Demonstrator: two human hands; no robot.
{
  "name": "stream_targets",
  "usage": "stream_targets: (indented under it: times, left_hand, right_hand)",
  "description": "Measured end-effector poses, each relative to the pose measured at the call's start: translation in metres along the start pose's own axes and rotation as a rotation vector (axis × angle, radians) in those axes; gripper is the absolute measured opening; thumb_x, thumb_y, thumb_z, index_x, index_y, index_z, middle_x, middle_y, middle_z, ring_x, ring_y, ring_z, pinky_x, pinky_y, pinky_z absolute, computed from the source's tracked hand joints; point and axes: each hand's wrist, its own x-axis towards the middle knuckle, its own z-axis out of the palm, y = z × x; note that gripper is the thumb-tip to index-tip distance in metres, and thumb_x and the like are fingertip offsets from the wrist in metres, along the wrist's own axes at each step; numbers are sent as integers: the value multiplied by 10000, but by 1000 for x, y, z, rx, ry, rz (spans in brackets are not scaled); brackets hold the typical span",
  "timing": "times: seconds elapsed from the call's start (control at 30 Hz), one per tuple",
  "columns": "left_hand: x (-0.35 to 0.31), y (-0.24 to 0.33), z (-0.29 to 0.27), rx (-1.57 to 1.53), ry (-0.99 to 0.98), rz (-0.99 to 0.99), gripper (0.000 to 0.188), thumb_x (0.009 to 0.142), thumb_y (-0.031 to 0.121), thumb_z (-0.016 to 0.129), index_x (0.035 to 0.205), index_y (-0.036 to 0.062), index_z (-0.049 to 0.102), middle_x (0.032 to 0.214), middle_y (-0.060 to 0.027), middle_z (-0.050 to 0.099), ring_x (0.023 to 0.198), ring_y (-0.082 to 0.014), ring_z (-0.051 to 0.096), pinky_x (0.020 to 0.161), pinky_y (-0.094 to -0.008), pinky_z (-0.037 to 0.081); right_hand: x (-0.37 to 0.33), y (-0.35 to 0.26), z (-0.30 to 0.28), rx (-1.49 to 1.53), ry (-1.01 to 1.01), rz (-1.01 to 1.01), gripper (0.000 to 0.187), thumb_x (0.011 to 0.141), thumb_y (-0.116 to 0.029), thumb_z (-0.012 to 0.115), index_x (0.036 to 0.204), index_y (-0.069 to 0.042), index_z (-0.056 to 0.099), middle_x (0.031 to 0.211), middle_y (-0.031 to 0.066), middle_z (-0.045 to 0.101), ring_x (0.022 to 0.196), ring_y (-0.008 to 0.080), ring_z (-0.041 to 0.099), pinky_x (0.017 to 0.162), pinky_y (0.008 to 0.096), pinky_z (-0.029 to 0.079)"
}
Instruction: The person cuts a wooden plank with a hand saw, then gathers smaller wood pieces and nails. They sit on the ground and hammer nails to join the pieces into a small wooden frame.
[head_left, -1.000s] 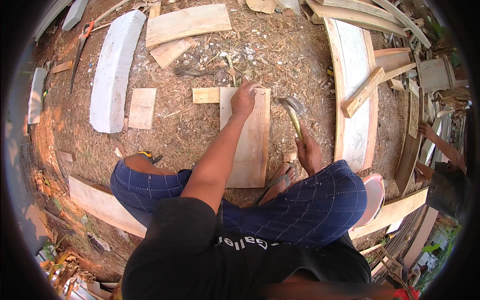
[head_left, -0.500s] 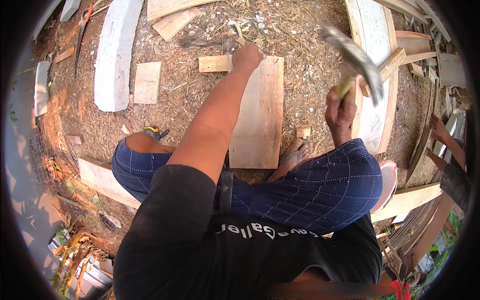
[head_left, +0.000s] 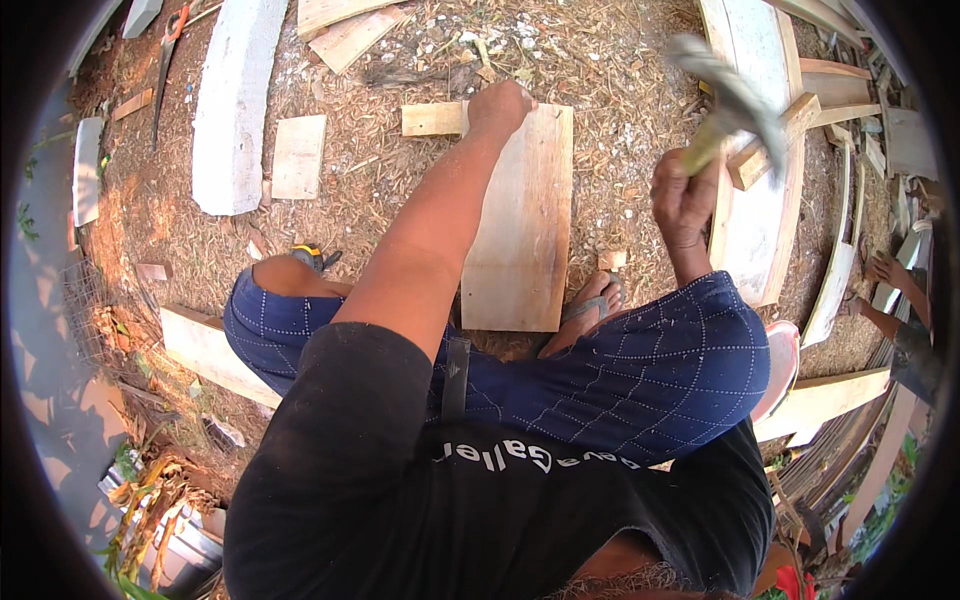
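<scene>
A flat, pale wooden board [head_left: 517, 250] lies lengthwise in front of me, with a small wood block [head_left: 432, 119] poking out to the left of its far end. My left hand [head_left: 497, 108] is closed at that far end, resting on the board; whatever its fingers pinch is hidden. My right hand [head_left: 686, 195] grips the yellowish handle of a hammer [head_left: 735, 95], raised to the right of the board. The hammer's metal head is blurred by motion.
Long white-faced planks lie at left [head_left: 232, 110] and right [head_left: 752, 235]. A handsaw [head_left: 165, 75] lies at far left, and a yellow-black tape measure [head_left: 312, 257] sits by my left knee. Wood shavings cover the ground. At the right edge, another person's hands [head_left: 885, 272] are near a narrow plank [head_left: 832, 285].
The hammer has shifted slightly to the right, still raised. My left hand keeps its place on the board. At the right, the narrow plank by the other person has turned its pale face up.
</scene>
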Motion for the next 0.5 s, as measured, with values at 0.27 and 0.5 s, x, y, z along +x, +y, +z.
stream_targets:
  times: [0.27, 0.5]
  left_hand:
    - [4, -17, 5, 2, 51, -28, 385, 869, 429, 744, 1051, 89, 755, 1120, -152, 732, 1047, -334, 696, 890, -447, 543]
    - [4, 3, 6, -9, 13, -14, 396, 873, 431, 739, 1081, 94, 741, 1107, -161, 733, 1051, -338, 695, 887, -451, 544]
  right_hand:
    - [46, -62, 4, -130, -148, 241, 466, 1023, -308, 589, 1410, -87, 455, 759, 44, 598, 581, 148, 566, 525, 312, 517]
    - [-13, 12, -7, -471, -299, 247, 273, 1074, -312, 455, 1111, -42, 448, 668, 149, 621, 558, 235, 614, 493, 392, 521]
